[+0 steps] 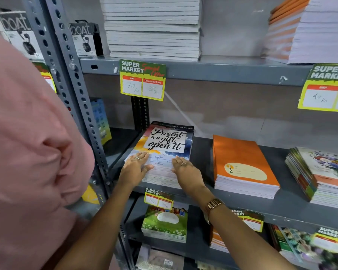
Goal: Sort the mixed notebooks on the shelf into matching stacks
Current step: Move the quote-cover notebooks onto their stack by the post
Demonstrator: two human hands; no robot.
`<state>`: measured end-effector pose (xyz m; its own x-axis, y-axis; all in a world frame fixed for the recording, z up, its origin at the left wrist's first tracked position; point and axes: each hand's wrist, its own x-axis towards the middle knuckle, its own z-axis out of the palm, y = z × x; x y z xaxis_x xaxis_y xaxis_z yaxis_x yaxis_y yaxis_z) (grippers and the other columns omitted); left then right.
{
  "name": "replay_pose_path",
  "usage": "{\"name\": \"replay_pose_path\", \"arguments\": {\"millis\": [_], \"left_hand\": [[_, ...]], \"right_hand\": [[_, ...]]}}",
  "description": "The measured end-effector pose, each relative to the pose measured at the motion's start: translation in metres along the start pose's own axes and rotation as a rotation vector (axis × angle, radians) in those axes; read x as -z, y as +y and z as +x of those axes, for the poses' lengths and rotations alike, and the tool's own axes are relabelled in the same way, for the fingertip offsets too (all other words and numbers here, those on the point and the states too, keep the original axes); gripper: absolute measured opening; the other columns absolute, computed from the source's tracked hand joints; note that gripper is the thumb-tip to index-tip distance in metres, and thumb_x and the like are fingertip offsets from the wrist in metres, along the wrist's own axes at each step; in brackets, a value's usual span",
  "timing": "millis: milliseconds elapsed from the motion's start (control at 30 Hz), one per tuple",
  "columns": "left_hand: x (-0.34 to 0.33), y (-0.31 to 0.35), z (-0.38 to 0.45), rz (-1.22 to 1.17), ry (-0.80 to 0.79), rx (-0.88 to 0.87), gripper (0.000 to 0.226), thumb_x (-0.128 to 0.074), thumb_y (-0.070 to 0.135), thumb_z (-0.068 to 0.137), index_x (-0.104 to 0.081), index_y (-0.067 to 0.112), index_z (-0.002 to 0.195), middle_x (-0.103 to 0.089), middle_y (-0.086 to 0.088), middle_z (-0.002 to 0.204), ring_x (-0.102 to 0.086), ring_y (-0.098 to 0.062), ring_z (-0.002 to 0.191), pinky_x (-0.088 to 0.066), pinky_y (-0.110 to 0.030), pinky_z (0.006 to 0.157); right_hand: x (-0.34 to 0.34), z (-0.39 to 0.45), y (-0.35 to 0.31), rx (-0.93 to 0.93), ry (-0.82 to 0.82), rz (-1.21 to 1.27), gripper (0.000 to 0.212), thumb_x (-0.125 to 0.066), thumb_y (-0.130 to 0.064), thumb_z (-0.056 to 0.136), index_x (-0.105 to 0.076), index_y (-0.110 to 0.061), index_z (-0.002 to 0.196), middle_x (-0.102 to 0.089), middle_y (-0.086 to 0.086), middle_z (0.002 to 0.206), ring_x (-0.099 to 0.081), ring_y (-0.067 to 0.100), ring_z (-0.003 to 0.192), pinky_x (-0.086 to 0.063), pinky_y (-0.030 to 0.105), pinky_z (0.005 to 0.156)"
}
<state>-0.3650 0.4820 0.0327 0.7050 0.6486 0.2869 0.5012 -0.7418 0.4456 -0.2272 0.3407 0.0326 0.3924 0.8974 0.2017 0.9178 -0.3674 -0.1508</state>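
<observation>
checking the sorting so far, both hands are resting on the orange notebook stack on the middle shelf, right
Not quite. In the head view the left hand and right hand rest on the "Present is a gift" stack, not the orange stack beside it on the same middle shelf.

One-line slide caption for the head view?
Both hands, left hand and right hand, rest flat on the "Present is a gift" notebook stack, beside the orange notebook stack on the middle shelf.

three flat notebook stacks: "present is a gift" stack (167,152), orange stack (242,164), floral stack (324,176).
</observation>
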Motion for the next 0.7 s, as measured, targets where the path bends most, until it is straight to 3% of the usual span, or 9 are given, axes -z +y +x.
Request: {"name": "replay_pose_path", "arguments": {"millis": [200, 333, 467, 700], "left_hand": [[-0.001, -0.002, -0.001, 0.023, 0.002, -0.032, 0.055, -0.054, 0.037, 0.092, -0.042, 0.013, 0.140, -0.040, -0.005, 0.150, -0.028, -0.019, 0.143, -0.019, -0.035, 0.120], [-0.005, 0.000, -0.007, 0.132, 0.067, -0.086, 0.054, -0.046, 0.039, 0.095, -0.041, 0.011, 0.141, -0.042, -0.008, 0.149, -0.031, -0.024, 0.141, -0.017, -0.040, 0.119], [-0.016, 0.010, -0.011, 0.352, 0.043, -0.082, 0.057, -0.027, 0.044, 0.098, -0.024, 0.016, 0.148, -0.029, -0.005, 0.155, -0.021, -0.022, 0.145, -0.008, -0.044, 0.120], [-0.038, 0.066, -0.007, 0.255, 0.060, -0.214, 0.061, -0.026, 0.042, 0.097, -0.019, 0.010, 0.148, -0.021, -0.009, 0.158, -0.014, -0.023, 0.147, 0.003, -0.036, 0.119]], "right_hand": [[-0.002, -0.001, 0.001, -0.001, 0.021, 0.006, 0.048, -0.030, -0.027, 0.102, -0.022, -0.011, 0.147, -0.026, 0.007, 0.156, -0.020, 0.021, 0.145, -0.022, 0.033, 0.117], [-0.004, -0.010, 0.008, 0.016, 0.056, 0.000, 0.054, -0.025, -0.035, 0.101, -0.015, -0.012, 0.148, -0.018, 0.007, 0.158, -0.010, 0.021, 0.147, -0.002, 0.037, 0.120], [-0.004, -0.028, 0.031, -0.095, 0.186, 0.028, 0.061, -0.023, -0.044, 0.099, -0.010, -0.012, 0.149, -0.009, 0.005, 0.160, 0.000, 0.019, 0.148, 0.010, 0.031, 0.114], [0.014, -0.059, 0.084, -0.113, 0.284, -0.031, 0.061, -0.036, -0.041, 0.097, -0.021, -0.011, 0.148, -0.013, 0.006, 0.159, 0.001, 0.018, 0.146, 0.005, 0.031, 0.116]]}}
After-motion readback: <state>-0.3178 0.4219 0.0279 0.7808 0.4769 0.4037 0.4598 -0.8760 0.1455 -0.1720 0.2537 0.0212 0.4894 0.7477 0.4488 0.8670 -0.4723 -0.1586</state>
